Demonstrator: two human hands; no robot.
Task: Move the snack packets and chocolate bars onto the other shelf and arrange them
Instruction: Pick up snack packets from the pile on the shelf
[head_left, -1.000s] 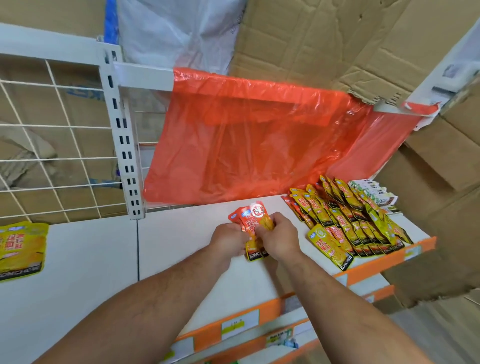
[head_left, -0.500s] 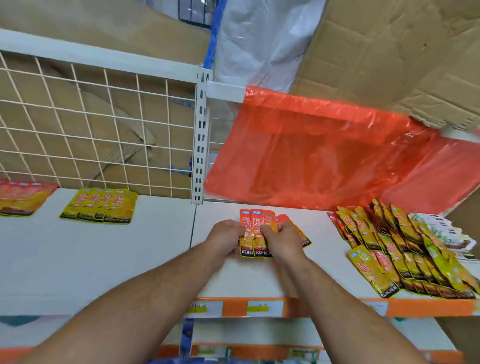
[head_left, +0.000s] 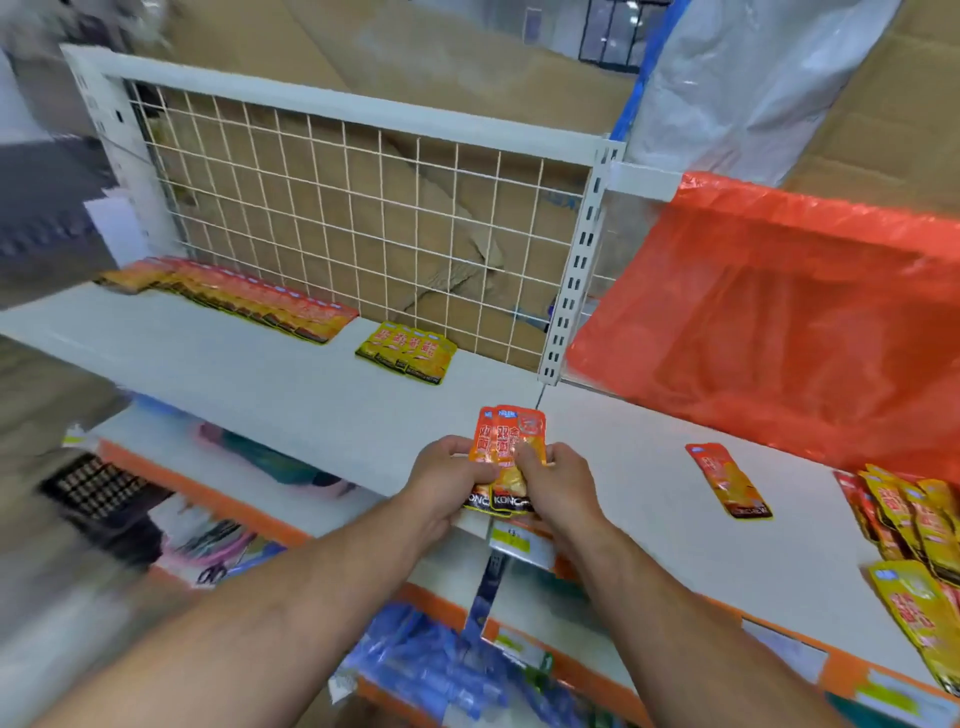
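GRIP: left hand (head_left: 447, 480) and right hand (head_left: 563, 486) both close firmly round one stack of orange packets (head_left: 511, 441), possibly three | POSITION: stack above the seam between left shelf (head_left: 249, 374) and right shelf (head_left: 670, 525) | RIGHT SHELF: one loose packet (head_left: 728, 480) lies flat, yellow pile (head_left: 917, 517) at far right | LEFT SHELF: yellow row (head_left: 408, 353), orange row (head_left: 234, 296) at the rear

white wire grid panel (head_left: 363, 234) at the back with brown cardboard (head_left: 467, 57) showing through it, slotted white upright (head_left: 576, 270) on its right edge. orange plastic sheet (head_left: 779, 312) hangs just right of that, pale plastic bag (head_left: 753, 78) above it. down below: blue packs (head_left: 431, 670), some pink stuff (head_left: 208, 545), and a dark mesh basket thing (head_left: 98, 488) far left, all pretty blurry.
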